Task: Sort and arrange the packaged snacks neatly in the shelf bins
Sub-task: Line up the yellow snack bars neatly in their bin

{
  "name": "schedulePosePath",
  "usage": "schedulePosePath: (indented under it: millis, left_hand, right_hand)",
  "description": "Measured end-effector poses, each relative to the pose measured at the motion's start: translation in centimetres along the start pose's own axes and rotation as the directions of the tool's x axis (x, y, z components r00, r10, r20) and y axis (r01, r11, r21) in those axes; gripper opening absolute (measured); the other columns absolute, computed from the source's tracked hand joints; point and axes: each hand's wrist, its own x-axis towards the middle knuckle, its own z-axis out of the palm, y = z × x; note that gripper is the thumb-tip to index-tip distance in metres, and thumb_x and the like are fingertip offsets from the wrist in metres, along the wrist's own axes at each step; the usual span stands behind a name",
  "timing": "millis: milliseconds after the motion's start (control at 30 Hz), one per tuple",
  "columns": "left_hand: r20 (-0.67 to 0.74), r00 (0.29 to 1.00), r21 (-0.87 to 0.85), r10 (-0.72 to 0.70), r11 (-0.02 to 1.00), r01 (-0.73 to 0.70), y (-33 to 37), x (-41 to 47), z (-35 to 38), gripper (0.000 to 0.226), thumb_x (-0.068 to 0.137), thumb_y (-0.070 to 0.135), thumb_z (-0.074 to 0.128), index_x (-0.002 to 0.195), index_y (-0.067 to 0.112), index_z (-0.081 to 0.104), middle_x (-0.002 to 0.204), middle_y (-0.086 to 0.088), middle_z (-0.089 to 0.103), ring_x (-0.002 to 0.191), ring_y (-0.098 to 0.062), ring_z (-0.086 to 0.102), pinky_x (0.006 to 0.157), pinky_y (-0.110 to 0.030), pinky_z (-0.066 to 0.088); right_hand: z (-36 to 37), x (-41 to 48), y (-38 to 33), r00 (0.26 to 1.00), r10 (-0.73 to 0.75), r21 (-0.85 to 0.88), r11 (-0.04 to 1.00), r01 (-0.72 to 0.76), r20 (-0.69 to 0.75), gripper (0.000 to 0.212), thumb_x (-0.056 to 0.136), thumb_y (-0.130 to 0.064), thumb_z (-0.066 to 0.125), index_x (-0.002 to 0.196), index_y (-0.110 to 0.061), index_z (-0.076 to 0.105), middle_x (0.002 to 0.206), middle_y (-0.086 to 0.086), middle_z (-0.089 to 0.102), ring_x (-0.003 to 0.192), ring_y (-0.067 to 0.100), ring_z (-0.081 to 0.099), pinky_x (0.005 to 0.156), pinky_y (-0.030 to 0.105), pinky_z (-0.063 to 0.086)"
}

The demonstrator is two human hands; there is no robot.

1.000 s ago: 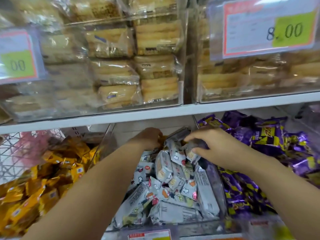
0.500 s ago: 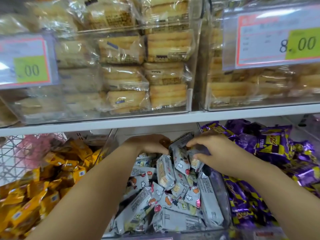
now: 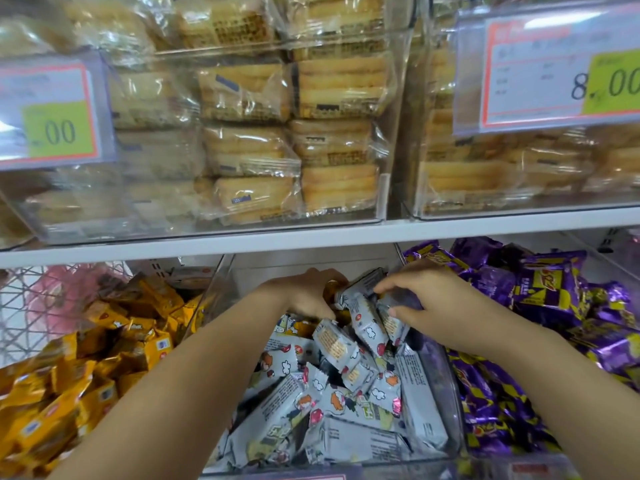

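Note:
A clear middle bin (image 3: pixel 448 393) on the lower shelf holds several white snack packs (image 3: pixel 332 407) printed with cartoon figures. Both my hands reach deep into its back. My left hand (image 3: pixel 304 292) curls round packs at the rear left; what its fingers hold is partly hidden. My right hand (image 3: pixel 426 303) grips a bunch of upright white packs (image 3: pixel 367 313) from the right side, thumb under, fingers on top. The two hands press this bunch between them.
Yellow snack packs (image 3: pixel 86 375) fill the bin to the left, purple packs (image 3: pixel 547 306) the bin to the right. The white shelf edge (image 3: pixel 311 237) runs just above my hands. Above it stand clear bins of wrapped cakes (image 3: pixel 294 133) with price tags (image 3: pixel 554 67).
Both hands stay at the back of the middle bin. My right hand has drawn closer to the left, bunching the upright white packs tighter. The camera has tilted slightly.

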Motion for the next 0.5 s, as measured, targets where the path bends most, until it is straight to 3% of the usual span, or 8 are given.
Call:
schedulePosePath:
  millis: [167, 300, 400, 500]
  left_hand:
    - [-0.034, 0.996, 0.044, 0.085, 0.996, -0.084, 0.8, -0.6, 0.0, 0.054, 0.085, 0.035, 0.067, 0.134, 0.03, 0.045, 0.128, -0.004, 0.051, 0.117, -0.025, 0.05, 0.096, -0.031, 0.042]
    - [-0.064, 0.995, 0.032, 0.075, 0.997, -0.073, 0.8, -1.1, -0.5, 0.057, 0.085, 0.031, 0.069, 0.137, 0.025, 0.046, 0.137, 0.0, 0.05, 0.12, -0.021, 0.049, 0.095, -0.029, 0.041]
    - [-0.134, 0.99, -0.01, 0.047, 0.999, -0.049, 0.0, -1.6, -0.9, 0.056, 0.083, 0.017, 0.069, 0.135, 0.027, 0.05, 0.135, 0.003, 0.051, 0.112, -0.016, 0.05, 0.083, -0.023, 0.038]
    - [-0.206, 0.978, -0.017, 0.025, 0.999, -0.029, -0.5, -3.0, -1.4, 0.057, 0.079, 0.01, 0.066, 0.129, 0.035, 0.055, 0.117, 0.006, 0.055, 0.083, -0.009, 0.056, 0.057, -0.015, 0.041]
  right_hand:
    - [0.1, -0.1, 0.0, 1.0, 0.002, 0.008, 1.0, -0.002, 0.005, 0.035, 0.092, -0.024, 0.057, 0.126, -0.031, 0.056, 0.126, -0.007, 0.053, 0.114, 0.008, 0.048, 0.091, 0.018, 0.037]
    - [0.1, 0.0, 0.0, 1.0, -0.004, 0.004, 1.0, 0.004, -0.003, 0.035, 0.091, -0.025, 0.058, 0.126, -0.032, 0.056, 0.123, -0.008, 0.053, 0.111, 0.006, 0.047, 0.09, 0.017, 0.036]
    - [0.0, 0.0, -0.1, 1.0, -0.018, -0.009, 1.0, 0.018, -0.011, 0.035, 0.091, -0.024, 0.058, 0.126, -0.029, 0.057, 0.111, -0.012, 0.053, 0.099, -0.001, 0.044, 0.079, 0.012, 0.03]
    - [0.0, -0.1, -0.6, 0.998, -0.028, -0.029, 0.999, 0.027, -0.051, 0.034, 0.091, -0.022, 0.058, 0.124, -0.028, 0.059, 0.112, -0.012, 0.059, 0.093, -0.001, 0.045, 0.076, 0.014, 0.032]
